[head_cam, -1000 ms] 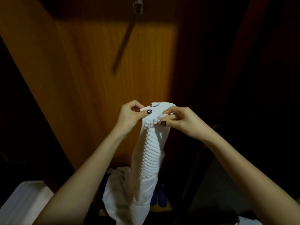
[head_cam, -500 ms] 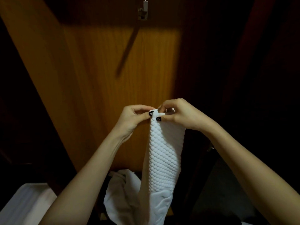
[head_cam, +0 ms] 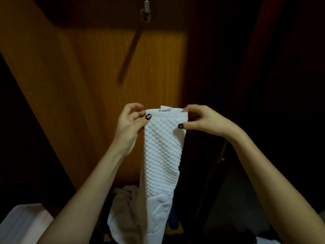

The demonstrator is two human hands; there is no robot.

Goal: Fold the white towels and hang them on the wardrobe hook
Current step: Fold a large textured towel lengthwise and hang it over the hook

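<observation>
— Wood fills the background: a lit brown wardrobe panel [head_cam: 105,85], dark on both sides, with a metal hook [head_cam: 145,12] high up near the top edge.
— And the towel?
— A white towel [head_cam: 163,152] with a bumpy quilted weave hangs as a narrow folded strip in front of the panel, well below the hook. Its top edge is held level between the two hands, and a small tab [head_cam: 165,108] stands up from the middle of that edge.
— How do the hands hold it?
— The left hand [head_cam: 130,124] pinches the top left corner, thumb on the front and fingers [head_cam: 133,106] curled behind. The right hand [head_cam: 205,120] pinches the top right corner the same way. Both thumbnails are painted dark.
— What lies below?
— The strip's lower end runs out of view. More white cloth [head_cam: 121,217] is heaped just beside it, and pale fabric [head_cam: 21,224] shows at lower left.
</observation>
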